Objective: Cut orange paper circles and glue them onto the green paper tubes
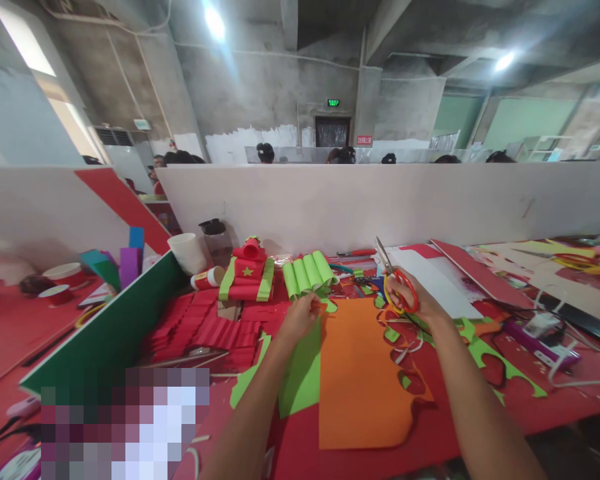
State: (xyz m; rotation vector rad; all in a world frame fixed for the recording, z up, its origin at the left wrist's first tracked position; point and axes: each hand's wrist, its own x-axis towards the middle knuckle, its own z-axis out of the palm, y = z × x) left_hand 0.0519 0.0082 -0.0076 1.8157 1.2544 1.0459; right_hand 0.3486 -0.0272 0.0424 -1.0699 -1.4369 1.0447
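Note:
My right hand (420, 303) grips a pair of scissors (384, 256) with red and yellow handles, blades pointing up and away over the table. My left hand (303, 317) has its fingers curled together near the top left corner of an orange sheet (363, 373); what they pinch, if anything, is hidden. The orange sheet has curved cut-outs along its right edge. A light green sheet (300, 377) lies partly under the orange one. Just beyond my left hand stand light green paper rolls (307, 273). Small green scraps (392, 334) lie beside the orange sheet.
Left of my arms lie folded red paper strips (215, 333) and a red-green paper model (247, 272) with a star. A green board (110, 320) and white partition (300, 207) bound the space. A purple power strip (543, 343) with cables sits right, near cut green paper (505, 367).

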